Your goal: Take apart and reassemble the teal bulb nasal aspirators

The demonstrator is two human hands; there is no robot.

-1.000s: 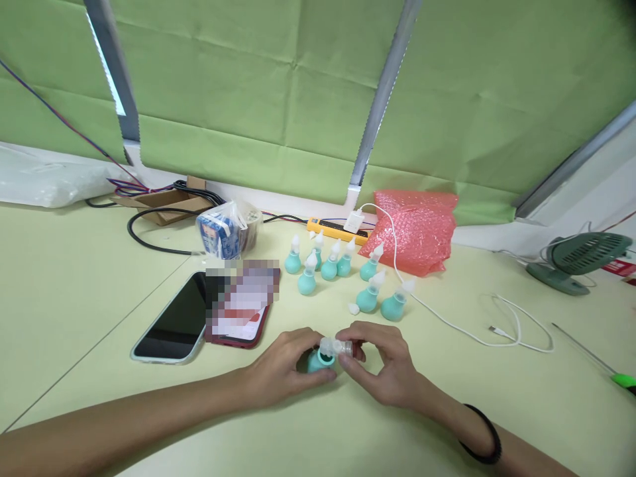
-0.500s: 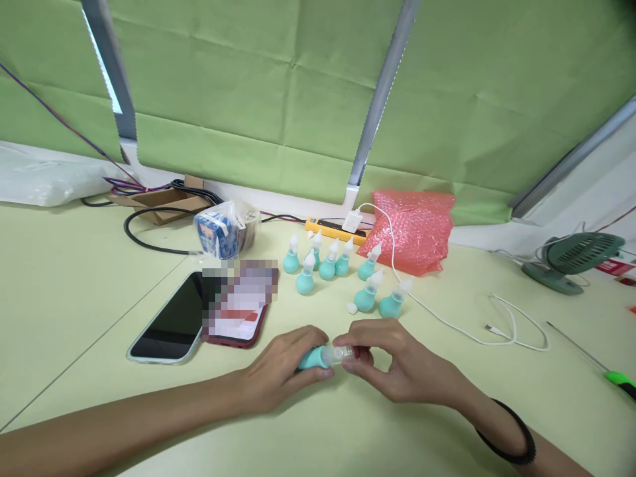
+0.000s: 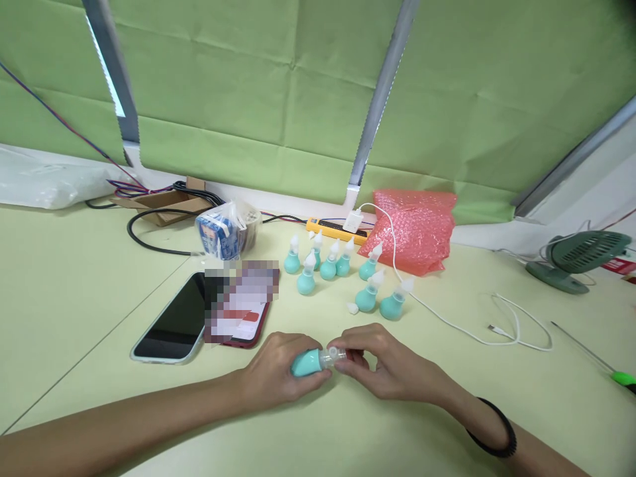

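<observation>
My left hand is wrapped round the teal bulb of a nasal aspirator, which lies sideways with its clear neck pointing right. At the far end of that neck, the thumb and fingers of my right hand are closed in a pinch. Fingertips hide whatever sits on the neck's end. Beyond my hands stand several more teal aspirators with white pointed tips, among them one at the front right and one at the front left. Beside them lies a small whitish piece.
Two phones, one dark and one lit, lie left of the aspirators. Behind are a plastic-wrapped blue pack, a yellow power strip and pink bubble wrap. A white cable, screwdriver and green fan are rightward.
My right hand and the held aspirator have shifted slightly left. More of the teal bulb shows in my left hand, and the neck's end is now closer to my right fingertips.
</observation>
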